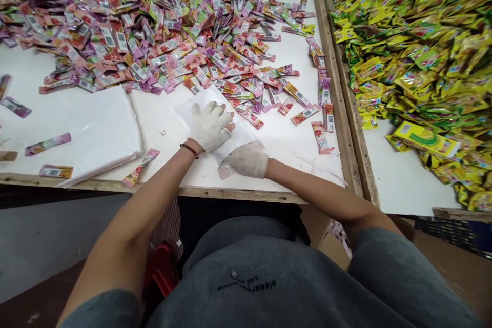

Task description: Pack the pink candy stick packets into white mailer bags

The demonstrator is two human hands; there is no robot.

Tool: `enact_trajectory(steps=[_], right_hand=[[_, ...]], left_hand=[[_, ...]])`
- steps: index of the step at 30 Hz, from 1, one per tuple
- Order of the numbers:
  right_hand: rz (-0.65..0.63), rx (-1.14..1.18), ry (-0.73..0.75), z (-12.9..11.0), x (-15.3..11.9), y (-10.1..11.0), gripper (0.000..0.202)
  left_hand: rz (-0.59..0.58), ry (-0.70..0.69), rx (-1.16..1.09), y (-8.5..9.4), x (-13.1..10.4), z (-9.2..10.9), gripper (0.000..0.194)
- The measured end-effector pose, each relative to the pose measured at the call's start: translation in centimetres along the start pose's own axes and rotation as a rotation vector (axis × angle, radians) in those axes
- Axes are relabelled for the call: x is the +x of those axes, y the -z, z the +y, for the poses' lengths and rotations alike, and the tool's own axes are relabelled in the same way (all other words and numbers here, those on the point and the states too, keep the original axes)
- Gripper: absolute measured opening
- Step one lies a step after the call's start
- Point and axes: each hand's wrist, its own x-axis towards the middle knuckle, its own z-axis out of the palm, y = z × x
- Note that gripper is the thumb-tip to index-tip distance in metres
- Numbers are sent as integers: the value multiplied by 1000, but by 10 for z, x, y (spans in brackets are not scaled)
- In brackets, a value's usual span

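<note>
A thin, translucent white plastic bag (pixel 243 132) lies on the white tabletop in front of me, with printing along its near edge. My left hand (pixel 210 125), in a white knit glove, presses flat on the bag with its fingers spread. At the bag's near printed end is my right hand (pixel 246 159), gloved too, its fingers curled at the edge and partly hidden. Just beyond the bag begins a large heap of small stick packets (pixel 169 36) in pink, purple and orange. To the left sits a stack of flat plastic bags (pixel 103 130).
A wooden divider (pixel 338 72) separates this table from one piled with yellow-green packets (pixel 418 56). Loose stick packets lie along the right side and the front left. A wooden rim (pixel 238 193) runs along the near edge. A crumpled clear plastic piece (pixel 325 168) rests near the right corner.
</note>
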Motion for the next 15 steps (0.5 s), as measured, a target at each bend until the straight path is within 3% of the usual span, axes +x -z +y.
enact_trajectory(steps=[2, 4, 9, 15], right_hand=[[-72, -248, 215, 18, -16, 6, 25], [-55, -491, 319, 36, -32, 14, 30], [16, -680, 141, 50, -42, 38, 39], [-118, -685, 85, 37, -7, 56, 25]], left_hand=[[35, 1, 45, -9, -4, 10, 52], [66, -37, 98, -19, -6, 18, 54], [78, -181, 91, -33, -9, 24, 50], [92, -202, 91, -34, -10, 24, 46]])
